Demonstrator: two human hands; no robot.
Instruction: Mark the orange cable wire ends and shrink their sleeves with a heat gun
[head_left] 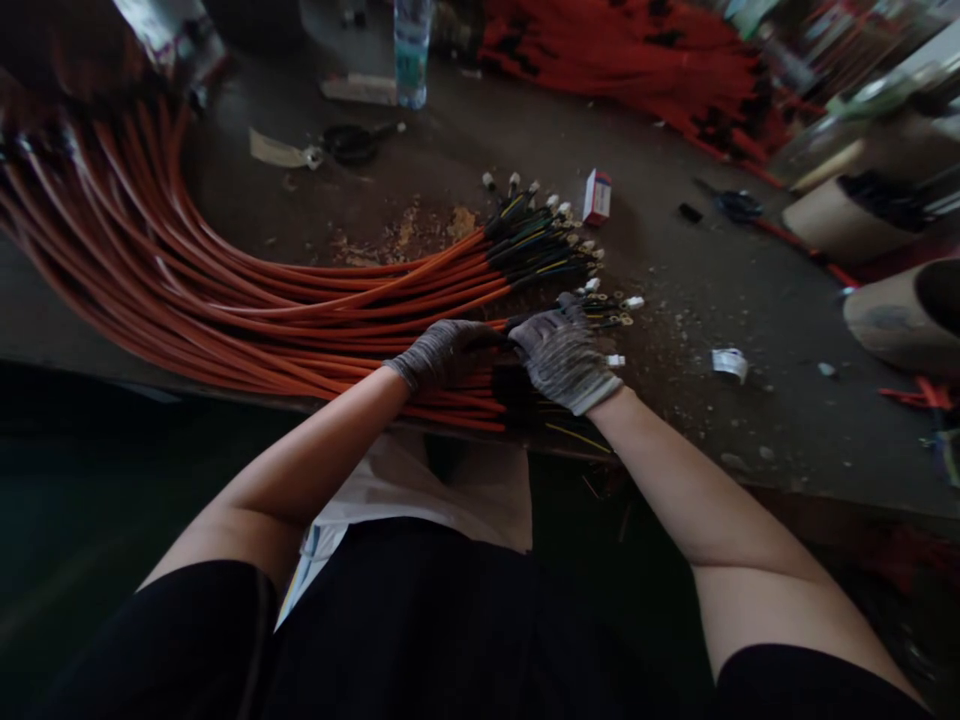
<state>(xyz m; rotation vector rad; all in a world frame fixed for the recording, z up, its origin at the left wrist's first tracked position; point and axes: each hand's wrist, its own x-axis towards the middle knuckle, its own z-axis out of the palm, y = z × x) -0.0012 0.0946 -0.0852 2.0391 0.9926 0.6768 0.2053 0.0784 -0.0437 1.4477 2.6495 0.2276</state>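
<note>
Orange cables (300,300) run left-to-right, terminals (577,245) rightward. Left hand (446,352) fingers clasp them; right hand (564,355) fingers apparently pinch terminals. Small box (597,197) beyond.

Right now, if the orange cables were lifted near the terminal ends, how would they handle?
Probably floppy yet springy: the orange cables sweep in a smooth long curve across the table. Likely heavy together, since dozens lie stacked. The loose terminal ends fan out, so they may splay or snag without a firm grip from the left hand.
</note>
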